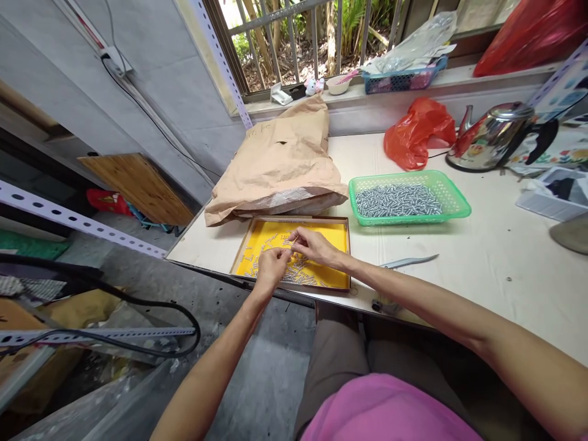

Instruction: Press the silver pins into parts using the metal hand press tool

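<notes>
Over a shallow yellow-lined tray (pixel 337 260), my left hand (pixel 273 266) and my right hand (pixel 315 246) come close together. Fingers of both hands are pinched, the tips nearly meeting; whatever small piece they hold is too small to make out. Beneath and around them lie many small silvery metal pieces (pixel 298 274), with several more set apart at the tray's left side. To the right, a green plastic basket (pixel 452 205) holds a heap of small metal pieces (pixel 399 201) that look like screws or pins.
A large brown paper sack (pixel 280 156) lies behind the tray. Right of my forearm is a grey knife-like tool (pixel 411 261). Farther back stand a red plastic bag (pixel 418 131) and a steel kettle (pixel 496 138). The table's front edge runs just below the tray.
</notes>
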Available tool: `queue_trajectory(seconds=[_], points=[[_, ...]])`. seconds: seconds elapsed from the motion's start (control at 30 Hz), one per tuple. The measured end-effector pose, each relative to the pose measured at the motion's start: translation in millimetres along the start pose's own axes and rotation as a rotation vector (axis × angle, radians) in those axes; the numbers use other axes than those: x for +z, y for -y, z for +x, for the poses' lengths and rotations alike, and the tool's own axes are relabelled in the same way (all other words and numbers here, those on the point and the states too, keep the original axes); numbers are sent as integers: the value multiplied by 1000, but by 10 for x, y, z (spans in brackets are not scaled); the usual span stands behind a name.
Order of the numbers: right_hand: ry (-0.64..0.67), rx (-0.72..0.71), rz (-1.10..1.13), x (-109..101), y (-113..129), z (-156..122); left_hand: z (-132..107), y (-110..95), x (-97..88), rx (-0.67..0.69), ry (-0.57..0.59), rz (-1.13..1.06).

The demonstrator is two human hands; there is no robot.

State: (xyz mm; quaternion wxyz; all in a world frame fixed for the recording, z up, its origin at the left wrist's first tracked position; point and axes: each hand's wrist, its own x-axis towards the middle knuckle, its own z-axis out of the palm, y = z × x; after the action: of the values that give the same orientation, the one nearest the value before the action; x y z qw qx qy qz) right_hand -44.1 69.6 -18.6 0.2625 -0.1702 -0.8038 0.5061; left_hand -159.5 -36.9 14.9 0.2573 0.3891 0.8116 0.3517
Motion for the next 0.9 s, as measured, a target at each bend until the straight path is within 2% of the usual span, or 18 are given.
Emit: queue_trajectory(seconds=[0.1, 0.17, 0.23, 0.33, 0.4, 0.47, 0.57, 0.67, 0.8, 0.9], points=[[27, -41, -102, 6, -42, -71, 34, 58, -11, -214, 112, -271], [66, -124, -265, 5, -63, -129, 47, 114, -52, -251, 117, -305], [133, -182, -478, -3, -64, -185, 50, 171, -103, -176, 40, -155], [229, -179, -719, -11, -25, -233, 24, 229, -146, 33, -75, 165], [255, -191, -801, -5, 10, -233, -22, 236, -136, 175, -57, 315], [268, -218, -854, 13, 34, -217, -86, 216, -106, 267, 8, 450], [284, -198, -893, 44, 43, -190, -184, 165, -58, 319, 86, 648], [283, -164, -899, 55, 41, -175, -237, 131, -20, 364, 123, 755], [274, -183, -897, 47, 45, -187, -230, 129, 13, 376, 120, 798], [216, -173, -816, 57, 11, -248, -225, 138, 18, 391, 101, 775]])
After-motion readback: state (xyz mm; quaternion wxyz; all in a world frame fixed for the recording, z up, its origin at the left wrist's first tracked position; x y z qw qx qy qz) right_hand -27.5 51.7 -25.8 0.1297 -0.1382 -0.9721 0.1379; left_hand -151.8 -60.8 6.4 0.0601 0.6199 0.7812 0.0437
